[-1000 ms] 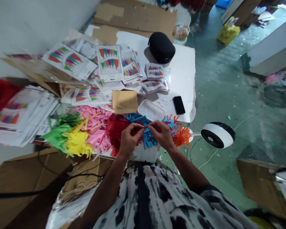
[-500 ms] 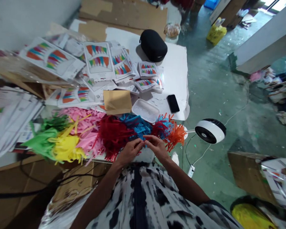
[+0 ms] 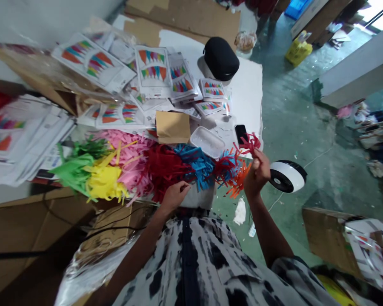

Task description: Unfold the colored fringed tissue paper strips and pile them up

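Note:
My right hand [image 3: 257, 173] is raised at the table's right edge, its fingertips pinched on a crimson paper tassel [image 3: 250, 143] with loose strips hanging out. My left hand [image 3: 175, 195] is at the table's front edge, thumb and fingers pressed together; what they hold, if anything, is too small to make out. Beyond it lie a dark red tassel pile [image 3: 166, 165] and a blue tassel pile [image 3: 198, 163]. A mixed red and blue bunch [image 3: 226, 165] and orange tassels [image 3: 241, 178] lie between my hands.
Pink [image 3: 135, 148], yellow [image 3: 105, 182] and green tassels [image 3: 73, 170] lie leftward. Behind them are printed packets [image 3: 153, 70], a brown card [image 3: 172, 126], a white tray [image 3: 207, 141], a phone [image 3: 241, 134] and a black case [image 3: 221, 58]. A round white fan [image 3: 289, 176] stands right.
My hands have parted from their meeting point over the blue strips. The right has moved right and up with a crimson tassel; the left stays near the table's front edge.

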Demonstrator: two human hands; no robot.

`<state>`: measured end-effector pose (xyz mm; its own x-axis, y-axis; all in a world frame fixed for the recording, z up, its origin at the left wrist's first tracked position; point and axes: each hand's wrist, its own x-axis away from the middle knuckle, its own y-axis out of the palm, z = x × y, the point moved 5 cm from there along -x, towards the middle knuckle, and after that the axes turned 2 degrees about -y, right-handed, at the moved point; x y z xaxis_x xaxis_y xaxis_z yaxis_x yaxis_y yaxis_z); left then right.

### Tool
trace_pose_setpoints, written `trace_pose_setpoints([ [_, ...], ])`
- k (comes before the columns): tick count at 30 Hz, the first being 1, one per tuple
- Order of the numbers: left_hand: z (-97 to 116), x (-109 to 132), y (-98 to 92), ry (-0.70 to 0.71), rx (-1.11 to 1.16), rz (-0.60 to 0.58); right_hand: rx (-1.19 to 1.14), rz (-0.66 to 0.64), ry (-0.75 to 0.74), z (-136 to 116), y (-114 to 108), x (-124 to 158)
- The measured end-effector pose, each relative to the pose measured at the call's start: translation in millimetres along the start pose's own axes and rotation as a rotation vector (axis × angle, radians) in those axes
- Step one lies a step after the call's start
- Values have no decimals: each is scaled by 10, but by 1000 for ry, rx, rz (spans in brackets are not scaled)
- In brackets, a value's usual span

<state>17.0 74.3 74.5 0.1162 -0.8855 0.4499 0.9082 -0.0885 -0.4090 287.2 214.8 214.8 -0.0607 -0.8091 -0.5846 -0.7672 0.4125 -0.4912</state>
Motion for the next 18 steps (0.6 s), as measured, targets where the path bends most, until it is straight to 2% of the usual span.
trace_pose_setpoints([
  [2, -25, 40, -101, 4, 21, 21, 51, -143, -102, -66, 165, 184],
  [4, -73, 101, -207, -3, 26, 35, 70, -222, -165, -83, 300, 371],
  [8, -254, 229, -370, -28, 17, 53, 112, -238, -198, -85, 384, 504],
  [13, -446, 295, -390, -18, -2, 53, 174, -235, -262, -170, 338, 458],
  [15, -468, 313, -372, -10, 2, 43, 184, -275, -282, -152, 394, 559],
  [18, -466, 339, -380, 3, 13, 39, 217, -387, -282, -16, 624, 881],
])
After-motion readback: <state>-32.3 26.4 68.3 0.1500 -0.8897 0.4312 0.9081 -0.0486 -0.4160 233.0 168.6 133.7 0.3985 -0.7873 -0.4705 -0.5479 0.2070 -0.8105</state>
